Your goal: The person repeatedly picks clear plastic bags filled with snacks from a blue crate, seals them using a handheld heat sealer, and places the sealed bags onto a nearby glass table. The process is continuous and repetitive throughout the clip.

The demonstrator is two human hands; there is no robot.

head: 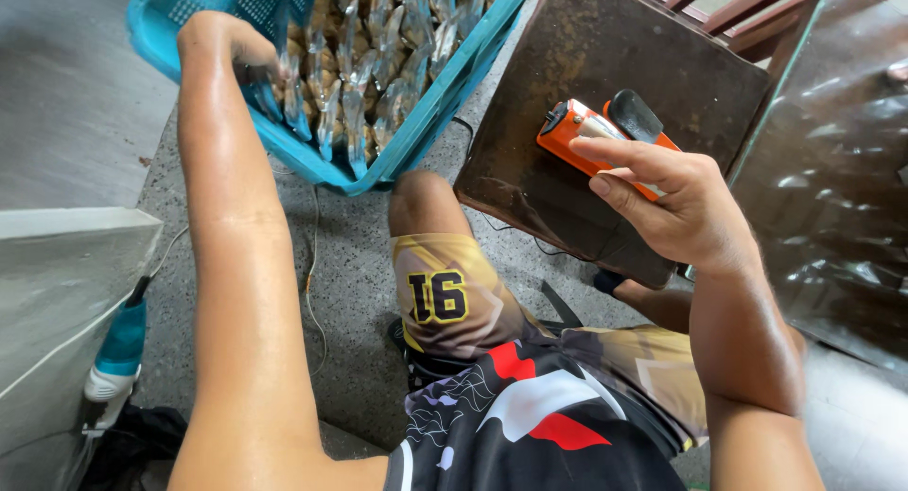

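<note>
My left hand (pixel 236 51) reaches into a turquoise plastic basket (pixel 430 113) filled with several clear packets of brown snacks (pixel 364 70); its fingers are closed around one packet at the basket's left side. My right hand (pixel 676 202) rests on an orange and black hand-held sealer (pixel 591 127) that sits on a dark brown metal surface (pixel 605 51), fingers curled over its handle end.
My knees in patterned shorts are below, over a speckled concrete floor (pixel 355 264). A thin cable (pixel 312 283) runs across the floor. A teal-and-white tool (pixel 118 349) leans at lower left beside a grey slab (pixel 57 283). A glossy dark sheet (pixel 842 169) lies at right.
</note>
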